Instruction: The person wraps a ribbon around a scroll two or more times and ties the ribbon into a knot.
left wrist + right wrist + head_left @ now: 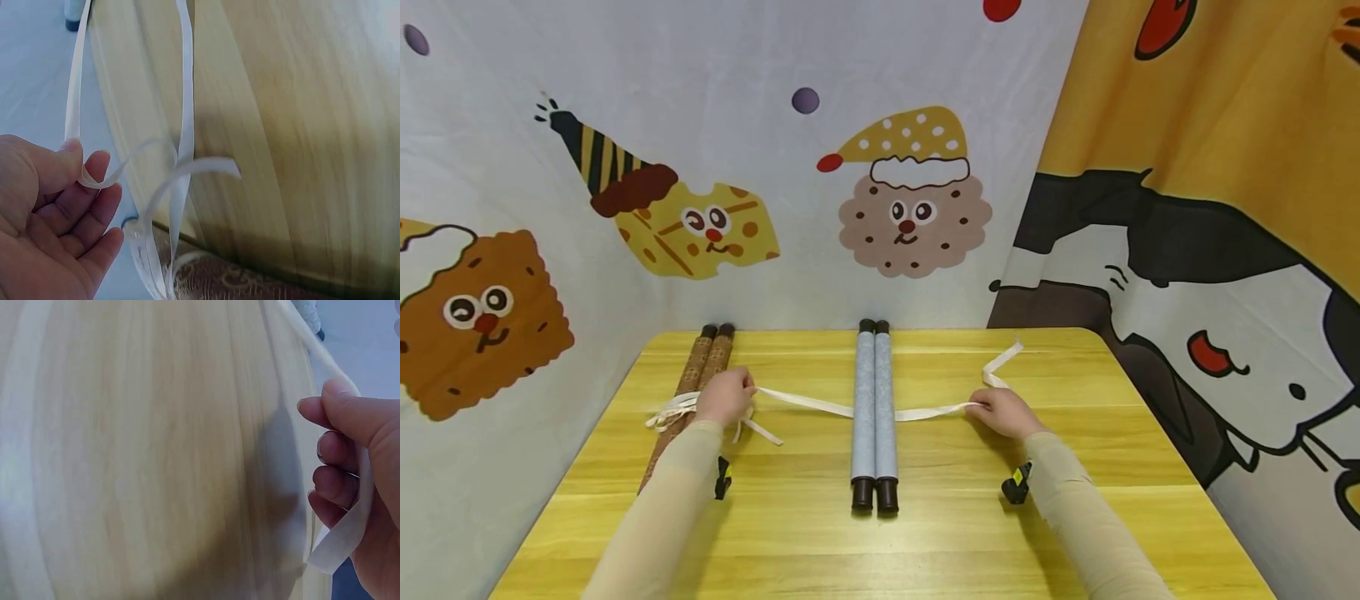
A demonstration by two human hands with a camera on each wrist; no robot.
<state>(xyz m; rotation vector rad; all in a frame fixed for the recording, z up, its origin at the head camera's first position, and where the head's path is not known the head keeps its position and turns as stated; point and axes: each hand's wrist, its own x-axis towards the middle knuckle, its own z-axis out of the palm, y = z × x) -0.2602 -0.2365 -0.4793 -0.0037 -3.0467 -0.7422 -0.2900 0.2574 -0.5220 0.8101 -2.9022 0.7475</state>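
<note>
A pale blue scroll (863, 392), its two rolls side by side with dark end knobs, lies lengthwise mid-table. Running crosswise beneath it, a cream ribbon (805, 402) comes out on both sides. My left hand (726, 398) pinches the left length between thumb and forefinger, the other fingers loosely curled, as the left wrist view shows. On the other side my right hand (1006, 412) pinches the ribbon (322, 356) the same way, and its tail (342, 545) hangs past the palm. In the head view that tail bends up beyond the hand.
Left of the blue scroll lies a brown patterned scroll (694, 367), tied with a cream ribbon (673, 408) whose loose ends trail on the wooden table (947, 533). My left hand and forearm partly cover it. A printed cloth (737, 67) hangs behind the table.
</note>
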